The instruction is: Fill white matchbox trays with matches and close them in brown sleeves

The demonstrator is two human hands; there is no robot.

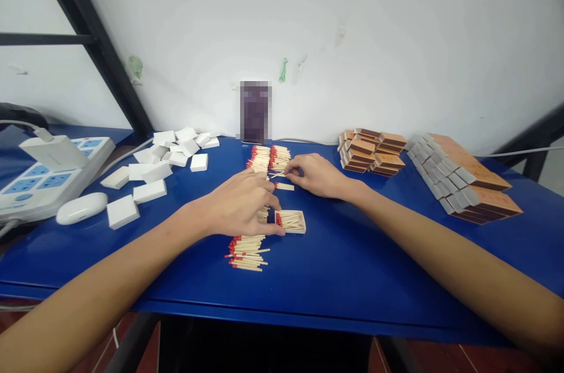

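Observation:
My left hand (240, 202) rests palm down on the blue table (343, 267), its thumb and fingers holding the left end of a small white tray (291, 221) partly filled with red-tipped matches. My right hand (314, 174) lies further back, its fingers pinched on a few matches at the edge of a pile of matches (269, 158). Another heap of loose matches (247, 252) lies just in front of my left hand, and one match bundle (284, 186) lies between the hands.
Several empty white trays (152, 176) are scattered at the left, beside a white case (81, 207) and a power strip (48, 176). Stacks of orange matchbox sleeves (372, 153) and a long row of them (467, 182) stand at the right. A blurred dark object (255, 111) leans on the wall.

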